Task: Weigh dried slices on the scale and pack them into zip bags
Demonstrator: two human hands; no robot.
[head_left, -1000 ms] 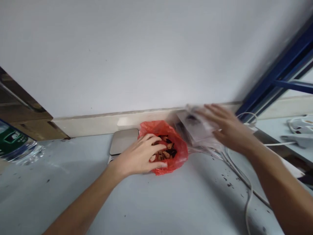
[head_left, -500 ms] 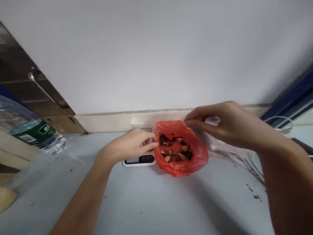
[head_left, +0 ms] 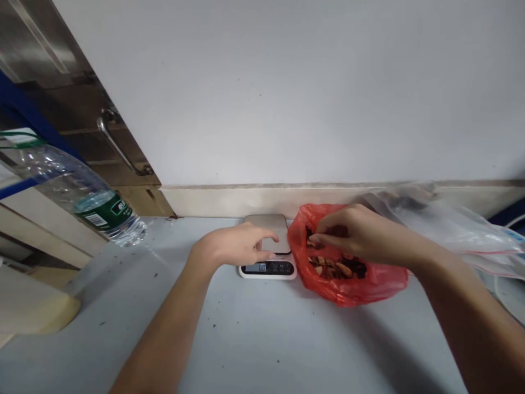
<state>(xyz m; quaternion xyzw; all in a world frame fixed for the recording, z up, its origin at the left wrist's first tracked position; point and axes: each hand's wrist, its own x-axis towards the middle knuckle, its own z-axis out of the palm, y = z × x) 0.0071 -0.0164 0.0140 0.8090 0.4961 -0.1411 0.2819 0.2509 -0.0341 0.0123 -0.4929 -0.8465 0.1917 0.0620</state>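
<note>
A red plastic bag stands with its mouth spread wide on the grey-blue table. Inside lie dark and tan dried slices. Fingers pinched, my right hand reaches into the bag, fingertips at the pieces along its left side; whatever they grip is too small to make out. My left hand hovers over the left part of a kitchen scale, its thumb and fingers apart with nothing between them. The scale has a metal plate and a lit display, and it stands directly left of the bag.
Clear plastic zip bags lie at the right by the wall. At the left are a tilted water bottle with a green label and a pale yellowish object. Dark crumbs dot the table.
My left hand has come away from the bag's left rim. My right hand has moved from the right rim into the bag. The view has turned left, exposing more of the scale.
</note>
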